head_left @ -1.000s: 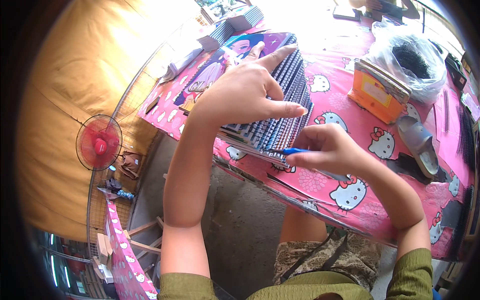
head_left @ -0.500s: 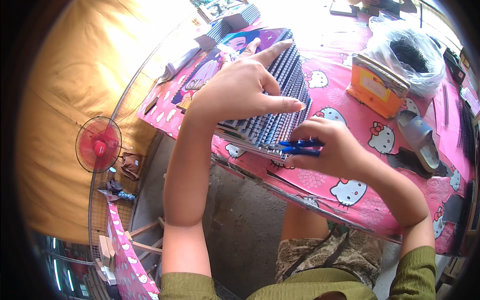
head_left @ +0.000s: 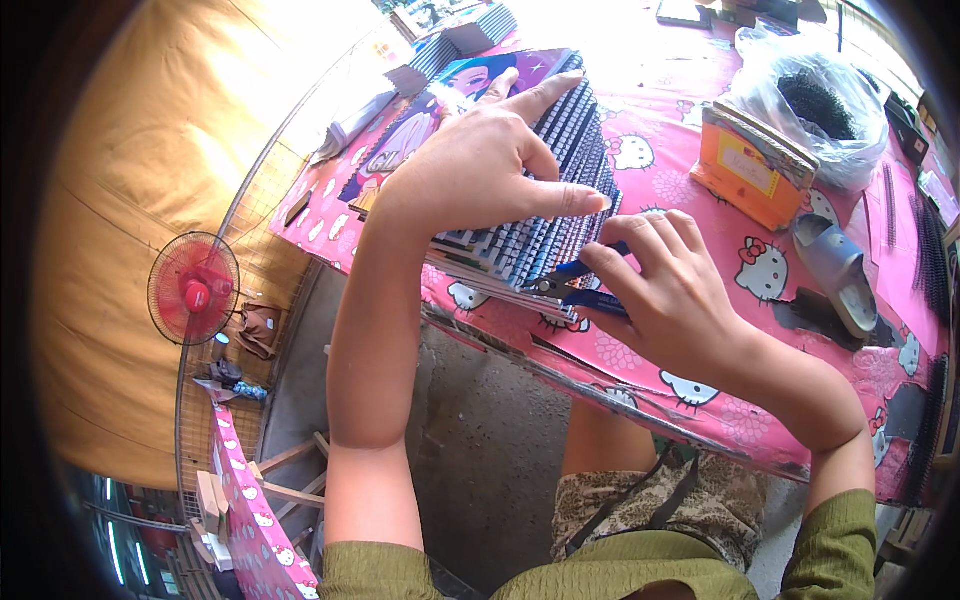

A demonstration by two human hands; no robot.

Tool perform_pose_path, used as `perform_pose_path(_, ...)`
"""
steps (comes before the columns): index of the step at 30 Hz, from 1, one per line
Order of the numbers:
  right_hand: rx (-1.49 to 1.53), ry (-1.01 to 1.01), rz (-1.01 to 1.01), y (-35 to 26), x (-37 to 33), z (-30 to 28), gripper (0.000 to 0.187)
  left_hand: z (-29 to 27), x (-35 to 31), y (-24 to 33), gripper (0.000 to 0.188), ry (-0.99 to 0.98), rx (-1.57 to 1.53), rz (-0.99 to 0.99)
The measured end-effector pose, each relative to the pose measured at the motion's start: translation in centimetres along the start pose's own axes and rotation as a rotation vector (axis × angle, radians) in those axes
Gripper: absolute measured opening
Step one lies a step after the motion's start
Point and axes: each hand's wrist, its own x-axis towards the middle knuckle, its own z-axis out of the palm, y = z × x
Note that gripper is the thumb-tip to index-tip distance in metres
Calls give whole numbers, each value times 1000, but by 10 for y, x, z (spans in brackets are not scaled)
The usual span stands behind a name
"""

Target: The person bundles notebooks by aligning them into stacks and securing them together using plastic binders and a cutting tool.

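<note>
A stack of spiral-bound notebooks (head_left: 560,165) with a colourful purple cover on top lies near the table's left side, its coiled spines stepped along the right. My left hand (head_left: 480,165) is open and rests on the stack, fingers spread across the cover and spines, the thumb reaching over the coils. In my right hand (head_left: 670,285) is a pair of blue-handled wire cutters (head_left: 595,300), with the handles spread apart. The jaws point left, at the coil ends by the stack's near corner. Whether they touch a wire is too small to tell.
An orange stack of small notebooks (head_left: 755,170) stands to the right, before a clear plastic bag (head_left: 860,140) of black coils. A grey-blue slipper (head_left: 836,275) lies on the pink patterned tablecloth (head_left: 640,190). More notebooks (head_left: 480,30) sit behind; a red fan (head_left: 195,290) stands at left.
The cutters' handles have spread wider, and the fingers of my right hand have loosened around them. My left hand stays in place on the stack.
</note>
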Motion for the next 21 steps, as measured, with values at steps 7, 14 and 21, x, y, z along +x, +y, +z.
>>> perform_pose_path(7, 553, -242, 286, 15, 18, -11, 36, -3, -4, 8, 48, -16, 66, -60)
perform_pose_path(14, 729, -388, 492, 18, 2, -2, 37, -1, -2, 4, 42, -20, 13, -30)
perform_pose_path(21, 246, -16, 59, 22, -18, 12, 41, -2, -2, 4, 38, -8, -47, -18)
